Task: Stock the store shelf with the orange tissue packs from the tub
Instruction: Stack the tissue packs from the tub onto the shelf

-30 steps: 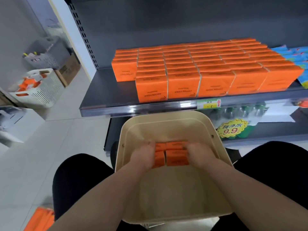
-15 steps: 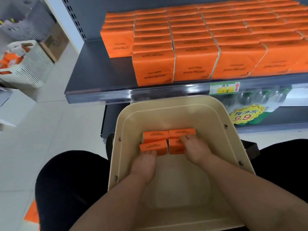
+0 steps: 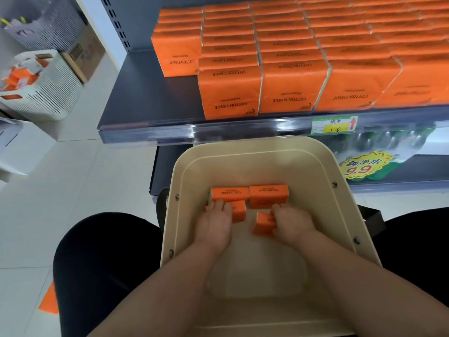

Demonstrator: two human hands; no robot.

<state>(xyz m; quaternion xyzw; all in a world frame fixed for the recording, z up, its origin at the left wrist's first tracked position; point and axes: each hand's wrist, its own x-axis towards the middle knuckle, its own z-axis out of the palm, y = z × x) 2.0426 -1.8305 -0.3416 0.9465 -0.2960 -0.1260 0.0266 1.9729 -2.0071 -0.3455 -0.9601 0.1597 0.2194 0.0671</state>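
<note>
**A:** Status on the stocking?

**B:** Nearly done, I'd judge. The shelf (image 3: pixel 136 93) carries a dense block of orange tissue packs (image 3: pixel 291 88), many rows deep, with bare shelf only at its left end. Four packs are left in the tub (image 3: pixel 243 144), all at your grips.

**A:** Grips?

**B:** Your right hand (image 3: pixel 291 222) is curled round the tilted pack (image 3: pixel 263 223), one end raised. Your left hand (image 3: pixel 213 227) lies fingers-over the near-left pack (image 3: pixel 239 211). Its thumb is hidden, so I can't tell if that grip has closed. The two far packs (image 3: pixel 229 193) lie flat, side by side, just beyond your fingertips.

**A:** Materials?

**B:** Packs are soft rectangular bricks in matte orange wrap, likely to give under a squeeze. The tub is rigid beige plastic, smooth, with rounded corners and rivets below the rim. The shelf is dark metal with a clear price rail.
</note>
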